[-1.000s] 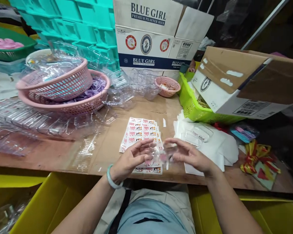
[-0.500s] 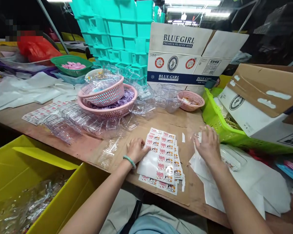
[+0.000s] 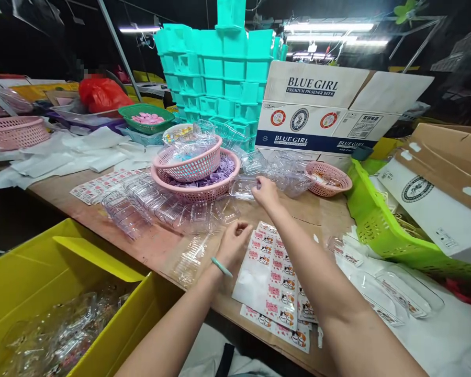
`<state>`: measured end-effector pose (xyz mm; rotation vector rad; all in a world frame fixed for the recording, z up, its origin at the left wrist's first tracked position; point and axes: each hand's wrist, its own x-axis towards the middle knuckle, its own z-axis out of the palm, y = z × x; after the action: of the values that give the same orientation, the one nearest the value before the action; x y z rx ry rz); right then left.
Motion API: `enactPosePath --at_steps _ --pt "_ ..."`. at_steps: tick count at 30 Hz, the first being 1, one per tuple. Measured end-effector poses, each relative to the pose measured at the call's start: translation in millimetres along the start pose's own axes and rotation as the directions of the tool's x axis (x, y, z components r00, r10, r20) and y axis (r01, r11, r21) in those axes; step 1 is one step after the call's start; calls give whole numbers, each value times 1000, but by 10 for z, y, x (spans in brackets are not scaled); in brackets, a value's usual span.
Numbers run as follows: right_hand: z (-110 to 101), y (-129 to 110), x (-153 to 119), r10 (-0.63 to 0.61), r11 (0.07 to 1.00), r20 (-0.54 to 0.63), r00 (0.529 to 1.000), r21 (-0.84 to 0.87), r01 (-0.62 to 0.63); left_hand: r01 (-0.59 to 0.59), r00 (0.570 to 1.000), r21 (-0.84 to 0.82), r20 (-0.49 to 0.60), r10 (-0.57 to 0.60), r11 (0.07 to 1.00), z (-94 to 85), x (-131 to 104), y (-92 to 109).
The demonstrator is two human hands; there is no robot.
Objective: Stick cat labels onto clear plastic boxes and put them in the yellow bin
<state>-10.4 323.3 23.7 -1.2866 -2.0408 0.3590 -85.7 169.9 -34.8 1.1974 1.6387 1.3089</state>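
Observation:
My right hand (image 3: 266,192) reaches to the middle of the table, fingers pinched at the edge of a clear plastic shell (image 3: 243,188) by the pink baskets. My left hand (image 3: 235,243), with a pale green bangle on the wrist, is beside the upper left edge of a sticker sheet (image 3: 255,280). Its fingers are loosely curled, thumb apart, with nothing visible in them. The sheet bears rows of cat pictures and pink lettering, and part of its backing is bare. More such sheets lie under it. My right forearm hides part of the stack.
Two stacked pink baskets (image 3: 196,195) hold purple pieces and clear packaging. Clear shells (image 3: 157,196) lie around them. At right, clear shells with stickers (image 3: 406,293) rest on white paper near a lime green basket (image 3: 392,235). A yellow bin (image 3: 102,262) stands front left; teal crates (image 3: 215,68) rise behind.
My right hand has moved from the white paper at right across to the shells at centre. My left hand has come off the sheet and its fingers have curled. The view has shifted.

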Motion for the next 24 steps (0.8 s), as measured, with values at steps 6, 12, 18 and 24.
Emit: enactPosePath --at_steps 6,12,18,24 --pt "-491 248 -890 -302 942 -110 947 117 314 248 967 -682 218 -132 688 -66 235 282" --pt "-1031 636 -1484 -56 812 304 951 569 -134 214 909 -557 414 46 803 214 110 274" --pt "-1082 1115 -1277 164 850 243 956 457 -261 132 831 -367 548 99 921 647 67 240" --pt "-906 1714 -1084 146 973 -105 984 -165 -162 -318 775 -230 496 392 920 1126 -158 102"
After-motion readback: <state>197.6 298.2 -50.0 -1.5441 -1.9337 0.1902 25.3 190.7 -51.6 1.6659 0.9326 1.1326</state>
